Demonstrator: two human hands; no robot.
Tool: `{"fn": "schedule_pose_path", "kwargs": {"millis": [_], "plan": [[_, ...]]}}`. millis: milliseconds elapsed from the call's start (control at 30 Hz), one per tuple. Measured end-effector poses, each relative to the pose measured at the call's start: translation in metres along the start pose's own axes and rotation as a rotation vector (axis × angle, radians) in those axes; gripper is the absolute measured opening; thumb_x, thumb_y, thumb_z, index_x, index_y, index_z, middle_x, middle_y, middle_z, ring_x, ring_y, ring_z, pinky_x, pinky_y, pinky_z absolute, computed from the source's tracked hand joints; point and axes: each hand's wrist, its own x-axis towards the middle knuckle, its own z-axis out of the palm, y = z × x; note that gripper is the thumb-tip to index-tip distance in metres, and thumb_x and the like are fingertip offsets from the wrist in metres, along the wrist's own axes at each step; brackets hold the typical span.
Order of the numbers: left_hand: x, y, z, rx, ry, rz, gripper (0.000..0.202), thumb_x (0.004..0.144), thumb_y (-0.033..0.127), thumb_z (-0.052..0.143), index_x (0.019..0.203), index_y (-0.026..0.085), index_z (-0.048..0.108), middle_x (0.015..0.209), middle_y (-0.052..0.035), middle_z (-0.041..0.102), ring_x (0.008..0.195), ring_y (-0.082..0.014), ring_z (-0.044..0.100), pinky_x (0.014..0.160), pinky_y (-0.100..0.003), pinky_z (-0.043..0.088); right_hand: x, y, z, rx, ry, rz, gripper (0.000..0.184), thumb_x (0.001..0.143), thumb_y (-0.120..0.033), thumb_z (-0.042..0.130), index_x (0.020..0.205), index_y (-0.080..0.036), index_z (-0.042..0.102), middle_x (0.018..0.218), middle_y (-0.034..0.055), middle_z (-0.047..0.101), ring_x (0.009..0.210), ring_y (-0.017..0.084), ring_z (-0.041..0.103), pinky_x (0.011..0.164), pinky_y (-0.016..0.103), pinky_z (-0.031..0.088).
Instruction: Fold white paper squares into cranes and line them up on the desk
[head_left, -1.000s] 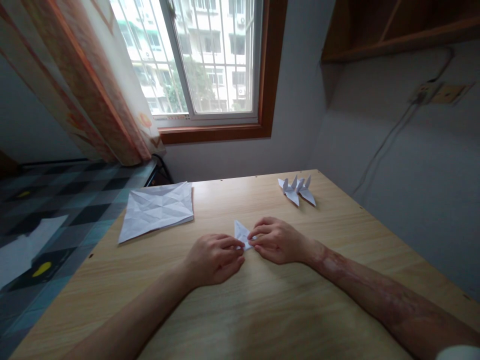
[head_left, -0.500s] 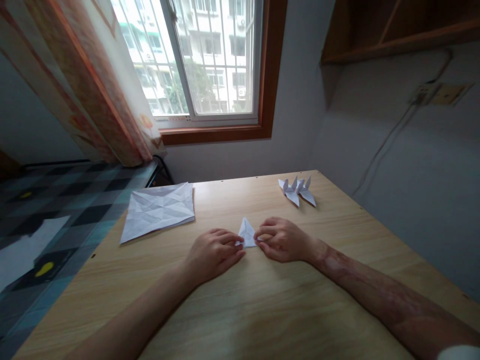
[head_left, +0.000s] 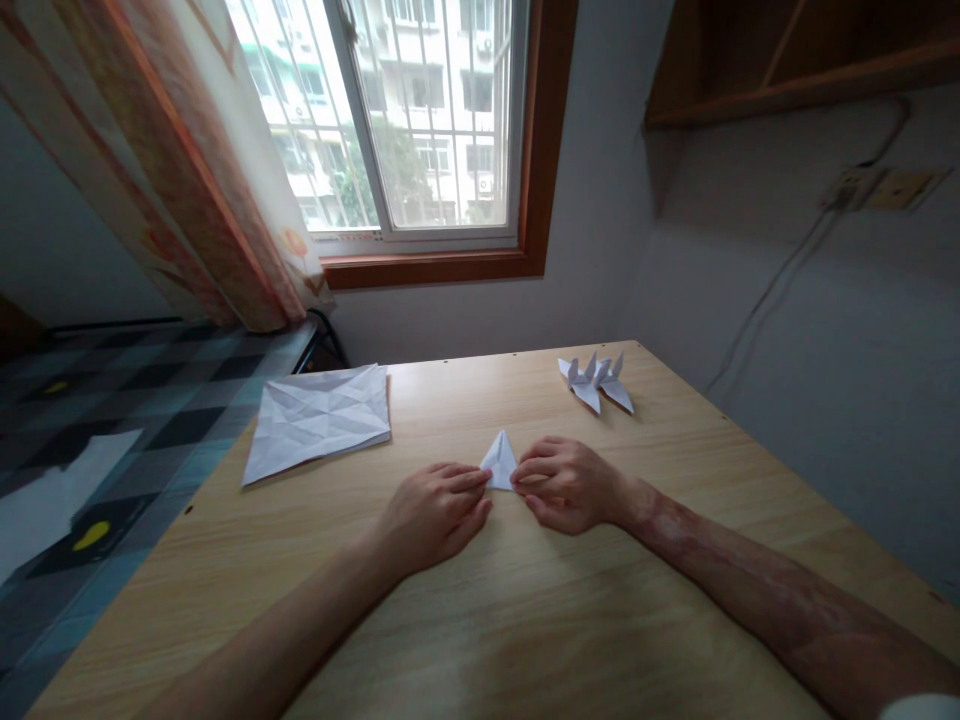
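Observation:
A small triangle of folded white paper [head_left: 501, 465] lies on the wooden table with its point facing the window. At its lower left corner, the fingertips of my left hand [head_left: 439, 505] hold the paper down, the thumb a little apart below. My right hand [head_left: 566, 485] has its fingers curled, their tips gripping the right corner. Both corners are partly hidden under my fingers. Beyond my right hand stand folded paper cranes [head_left: 596, 382], set close together with pointed wings and tips.
Creased white paper sheets [head_left: 322, 420] lie at the table's back left. More white paper [head_left: 60, 490] rests on the checked bed cover [head_left: 187, 370] to the left. A window [head_left: 435, 130] and curtain [head_left: 172, 170] are behind, with a wall shelf [head_left: 795, 90] at upper right.
The folded paper has turned or shifted slightly, its point a little further right. My fingertips have moved slightly along its lower corners, and more of its surface shows between them.

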Motion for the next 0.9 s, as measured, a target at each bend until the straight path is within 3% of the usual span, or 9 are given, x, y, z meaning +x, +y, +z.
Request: {"fn": "schedule_pose_path", "kwargs": {"millis": [200, 300, 433, 733, 900], "plan": [[-0.002, -0.001, 0.001, -0.031, -0.039, -0.006, 0.026, 0.111, 0.025, 0.057, 0.114, 0.023, 0.083, 0.130, -0.0068, 0.083, 0.114, -0.0264, 0.081, 0.097, -0.041, 0.068, 0.005, -0.003, 0.000, -0.036, -0.092, 0.025, 0.018, 0.095, -0.018, 0.067, 0.110, -0.024, 0.076, 0.110, 0.0071, 0.081, 0.098, 0.025, 0.073, 0.093, 0.043, 0.060], [0.000, -0.003, -0.002, -0.028, -0.047, -0.022, 0.025, 0.110, 0.027, 0.058, 0.105, 0.024, 0.083, 0.130, -0.0055, 0.083, 0.110, -0.0256, 0.081, 0.094, -0.042, 0.067, 0.007, -0.004, 0.000, -0.005, -0.042, 0.061, 0.011, 0.098, -0.017, 0.066, 0.097, -0.023, 0.074, 0.104, 0.0065, 0.082, 0.092, 0.023, 0.073, 0.089, 0.041, 0.061], [0.001, -0.006, -0.006, -0.043, -0.033, -0.042, 0.027, 0.110, 0.027, 0.060, 0.095, 0.024, 0.083, 0.125, -0.0035, 0.085, 0.104, -0.0234, 0.081, 0.094, -0.041, 0.065, 0.005, -0.003, -0.001, 0.044, 0.023, 0.063, 0.016, 0.095, -0.014, 0.064, 0.088, -0.024, 0.074, 0.101, 0.0046, 0.084, 0.092, 0.024, 0.075, 0.085, 0.042, 0.061], [-0.002, -0.009, -0.008, -0.034, 0.054, -0.038, 0.027, 0.107, 0.022, 0.062, 0.091, 0.025, 0.083, 0.111, -0.0023, 0.087, 0.100, -0.0217, 0.081, 0.093, -0.040, 0.062, -0.004, 0.004, 0.001, 0.054, 0.038, 0.059, 0.017, 0.085, -0.012, 0.064, 0.079, -0.024, 0.074, 0.097, 0.0043, 0.087, 0.074, 0.022, 0.072, 0.075, 0.043, 0.059], [-0.003, -0.012, -0.005, -0.050, 0.070, -0.068, 0.022, 0.106, 0.024, 0.063, 0.092, 0.024, 0.080, 0.107, -0.0031, 0.086, 0.094, -0.0202, 0.080, 0.091, -0.037, 0.061, -0.003, 0.003, 0.005, 0.097, 0.063, 0.114, 0.019, 0.092, -0.015, 0.065, 0.078, -0.025, 0.072, 0.096, 0.0047, 0.086, 0.078, 0.022, 0.074, 0.079, 0.042, 0.060]]}}
